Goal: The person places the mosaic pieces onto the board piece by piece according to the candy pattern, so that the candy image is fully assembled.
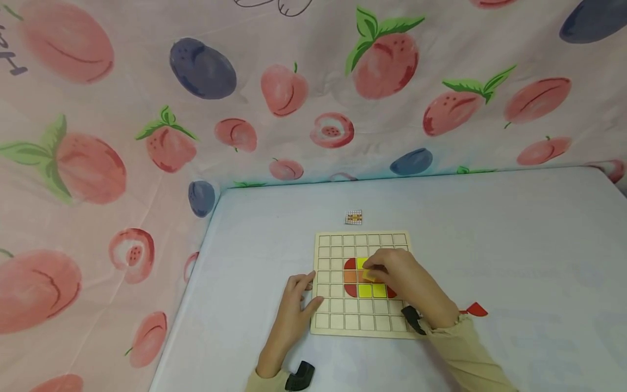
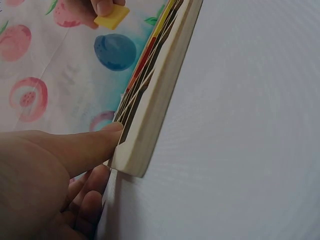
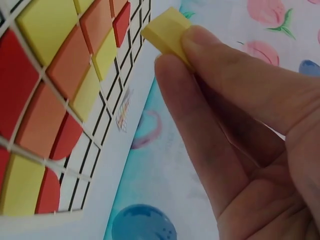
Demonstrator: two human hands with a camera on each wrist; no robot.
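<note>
A pale wooden grid board (image 1: 329, 322) lies on the table. Red tiles with rounded corners (image 1: 350, 291), orange tiles (image 1: 350, 276) and yellow tiles (image 1: 379, 291) fill several squares in its middle. My right hand (image 1: 405, 276) pinches a square yellow tile (image 3: 167, 31) between thumb and finger, held above the tiled area and partly covering it. At the board's left edge is my left hand (image 1: 292, 310). Its thumb (image 2: 95, 150) rests on the rim, while the other fingers stay loosely bent beside the edge.
A small card with a printed grid pattern (image 1: 354, 217) lies behind the board. To the right, a red piece (image 1: 476, 310) shows past the right wrist. Black wrist devices (image 1: 300, 377) sit on both arms. A fruit-print cloth (image 1: 294, 136) hangs behind the white table (image 1: 514, 245).
</note>
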